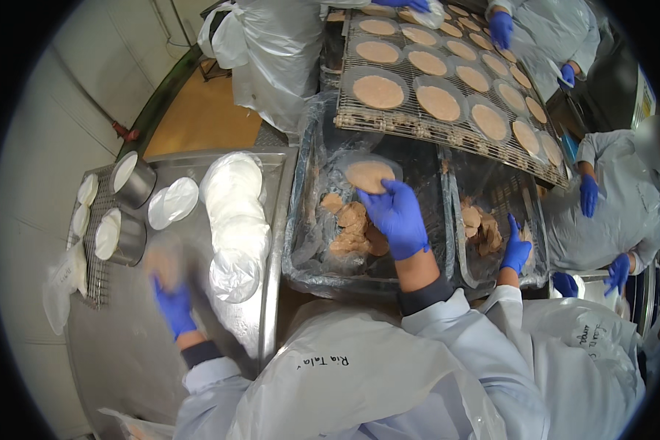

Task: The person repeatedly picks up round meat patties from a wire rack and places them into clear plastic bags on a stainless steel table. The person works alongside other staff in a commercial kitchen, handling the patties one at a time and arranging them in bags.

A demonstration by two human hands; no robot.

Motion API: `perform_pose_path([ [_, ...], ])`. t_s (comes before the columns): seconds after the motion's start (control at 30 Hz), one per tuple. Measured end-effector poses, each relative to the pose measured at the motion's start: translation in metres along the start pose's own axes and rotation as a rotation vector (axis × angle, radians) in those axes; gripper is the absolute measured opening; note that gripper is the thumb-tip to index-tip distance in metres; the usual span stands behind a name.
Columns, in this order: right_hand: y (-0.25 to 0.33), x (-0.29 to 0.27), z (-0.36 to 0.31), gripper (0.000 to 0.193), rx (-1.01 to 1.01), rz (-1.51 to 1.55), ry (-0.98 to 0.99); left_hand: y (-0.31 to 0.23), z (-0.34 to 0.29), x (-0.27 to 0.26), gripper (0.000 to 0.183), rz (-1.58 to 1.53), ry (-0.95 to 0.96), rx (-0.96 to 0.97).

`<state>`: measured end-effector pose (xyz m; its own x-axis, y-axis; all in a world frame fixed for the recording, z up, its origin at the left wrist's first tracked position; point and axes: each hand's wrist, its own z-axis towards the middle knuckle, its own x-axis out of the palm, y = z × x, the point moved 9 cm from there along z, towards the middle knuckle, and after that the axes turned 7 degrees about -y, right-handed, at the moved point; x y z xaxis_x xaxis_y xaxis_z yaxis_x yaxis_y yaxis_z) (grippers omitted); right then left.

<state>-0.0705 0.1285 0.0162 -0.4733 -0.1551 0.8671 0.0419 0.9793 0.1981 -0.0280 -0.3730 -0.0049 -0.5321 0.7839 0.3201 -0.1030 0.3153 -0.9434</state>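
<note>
My right hand [397, 220], in a blue glove, grips the edge of a round pinkish meat patty [368, 176] with a clear film or paper disc behind it. It hangs above a plastic-lined bin [345, 284], in which broken patties [350, 227] lie heaped. On the left, over the steel table [139, 352], my left hand [173, 306] is closed on another patty [166, 267], smeared by motion. Between my hands, a spread row of white paper discs [235, 213] runs along the table's right side.
Two metal pots [132, 182] with white discs stand by a wire rack at the table's left. Ahead, a wire mesh conveyor [389, 126] carries rows of patties on discs. A second lined bin [484, 172] stands right, with a co-worker's gloved hand [517, 249] in it. Other co-workers flank the conveyor.
</note>
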Motion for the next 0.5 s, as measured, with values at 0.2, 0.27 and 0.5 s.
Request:
perform_pose_path([
  [0.2,0.089,0.131,-0.060,0.038,-0.487,-0.005,0.252,-0.054,0.014,0.007,0.039,1.129,-0.150,0.650],
  [0.27,0.107,0.133,-0.043,0.043,-0.395,0.017,0.234,-0.009,0.040,0.070,0.039,-0.186,0.186,0.167],
  [0.5,0.076,0.095,-0.097,0.069,-0.244,-0.019,0.187,0.077,-0.079,0.348,0.040,-0.430,0.611,-0.656],
])
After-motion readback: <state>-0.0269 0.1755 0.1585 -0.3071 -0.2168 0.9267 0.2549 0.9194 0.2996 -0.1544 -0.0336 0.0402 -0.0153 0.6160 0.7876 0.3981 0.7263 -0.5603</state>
